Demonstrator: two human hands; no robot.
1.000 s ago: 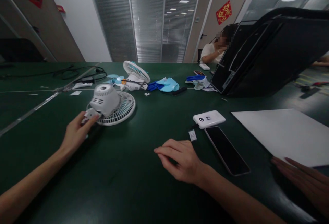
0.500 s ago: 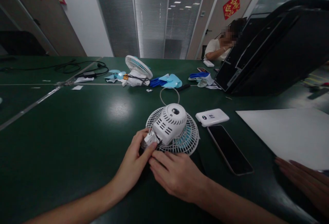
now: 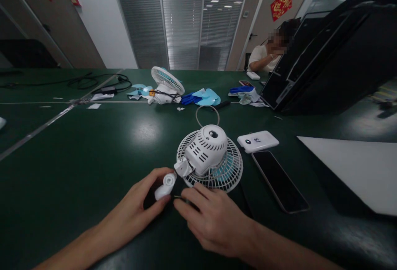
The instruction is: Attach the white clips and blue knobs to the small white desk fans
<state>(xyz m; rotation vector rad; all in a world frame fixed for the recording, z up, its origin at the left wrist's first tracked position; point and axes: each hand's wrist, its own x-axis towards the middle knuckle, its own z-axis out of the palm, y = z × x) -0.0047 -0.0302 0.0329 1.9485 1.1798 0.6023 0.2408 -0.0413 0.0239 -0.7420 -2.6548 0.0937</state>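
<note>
A white fan (image 3: 206,150) lies face down on the green table, its motor housing on top of the round grille. Near its lower left side, my left hand (image 3: 139,204) holds a small white plastic part (image 3: 165,186) between thumb and fingers, apart from the fan. My right hand (image 3: 214,216) is closed in a pinch just below the grille, on a thin object whose narrow tip points left at the white part. Most of that object is hidden by the fingers.
Right of the fan lie a white device (image 3: 258,141), a dark phone (image 3: 279,181) and a white board (image 3: 356,166). Behind are a second fan (image 3: 166,86), blue blades (image 3: 207,97), gloves (image 3: 243,93) and cables (image 3: 102,84). A person (image 3: 263,58) sits beside a large black case (image 3: 335,55).
My left hand has moved down and left off the fan, now holding the white part. A thin tip now shows at my right fingers. Another person's hand at the right edge has gone.
</note>
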